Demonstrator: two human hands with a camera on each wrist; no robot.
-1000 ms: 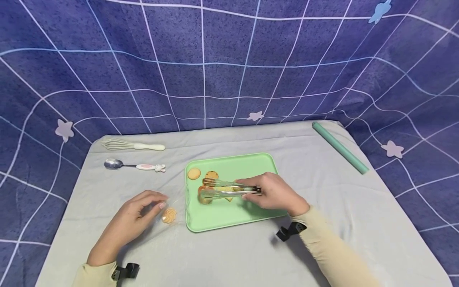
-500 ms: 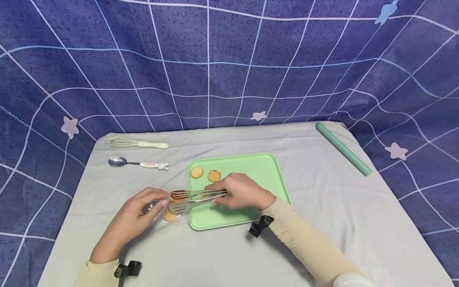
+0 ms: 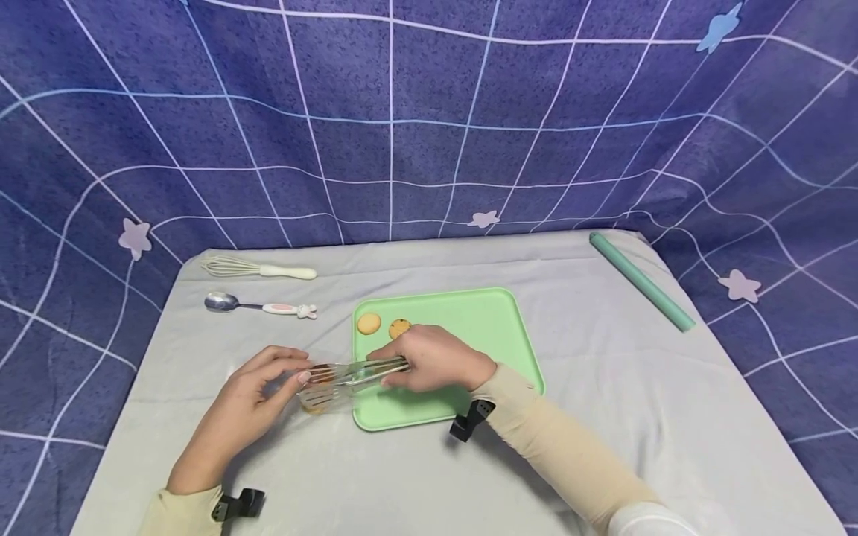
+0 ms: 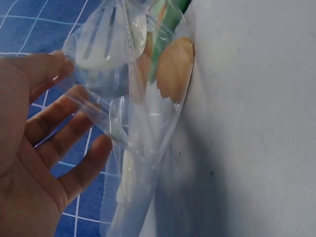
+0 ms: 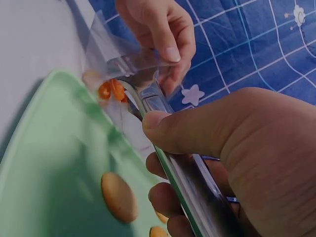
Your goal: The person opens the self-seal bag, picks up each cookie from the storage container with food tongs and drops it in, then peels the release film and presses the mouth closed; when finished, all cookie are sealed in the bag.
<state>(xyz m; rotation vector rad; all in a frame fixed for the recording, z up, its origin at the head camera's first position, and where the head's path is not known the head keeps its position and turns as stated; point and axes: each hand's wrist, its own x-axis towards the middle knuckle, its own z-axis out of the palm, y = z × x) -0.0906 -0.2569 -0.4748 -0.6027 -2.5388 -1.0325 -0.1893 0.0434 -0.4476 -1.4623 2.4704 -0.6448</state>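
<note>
My left hand (image 3: 258,402) pinches the edge of a clear plastic bag (image 4: 116,94) between thumb and fingertips, the other fingers loosely bent. A tan swirl-edged cookie (image 4: 175,69) lies low in the bag. My right hand (image 3: 436,359) grips metal tongs (image 3: 375,370) by the handle end. Their slotted tips reach into the bag's mouth, close to my left fingertips. An orange-red topped piece (image 5: 112,90) shows at the tongs' tips in the right wrist view, partly hidden by them.
Below the right hand lies a green tray (image 3: 469,313). A plain round cookie (image 3: 369,323) and a spotted cookie (image 3: 398,328) sit on it. Farther back are a whisk (image 3: 258,269) and a rabbit-handled spoon (image 3: 261,306). A green roll-like bar (image 3: 640,281) lies at right.
The right hand has carried the tongs leftward from over the tray, with the orange-red topped piece, and their tips have entered the bag. The left hand has stayed nearly in place.
</note>
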